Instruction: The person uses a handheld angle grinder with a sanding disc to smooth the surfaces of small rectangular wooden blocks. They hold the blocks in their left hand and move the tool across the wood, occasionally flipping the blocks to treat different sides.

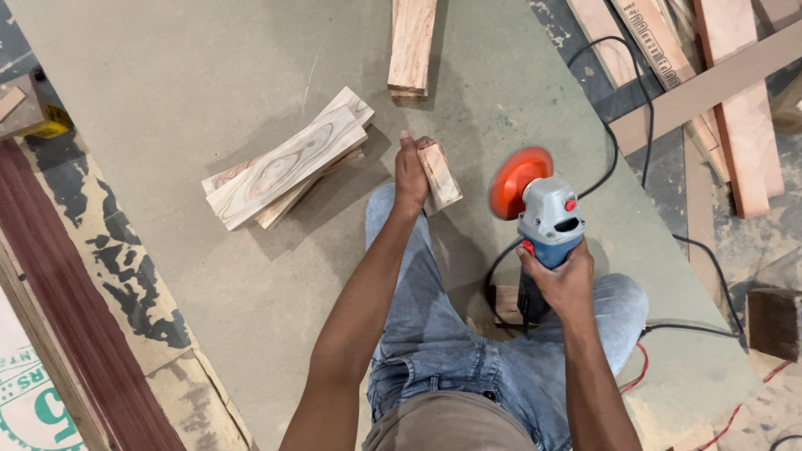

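Note:
My left hand (pixel 411 171) grips a short wooden block (pixel 440 174) and holds it upright over my knee. My right hand (pixel 561 280) is wrapped around the blue-and-grey body of a corded disc sander (pixel 547 221). Its orange disc (pixel 516 180) faces the block from the right, a small gap apart. To the left of my left hand, a stack of pale grained wooden pieces (pixel 280 163) lies on the large board (pixel 209 75) that I sit on.
Another wooden piece (pixel 412 43) lies at the top centre. Long planks (pixel 710 75) are piled at the upper right. The sander's black cable (pixel 635 125) loops across the floor. A dark wooden block (pixel 773 321) sits at the right edge; a reddish-brown beam (pixel 67 309) runs along the left.

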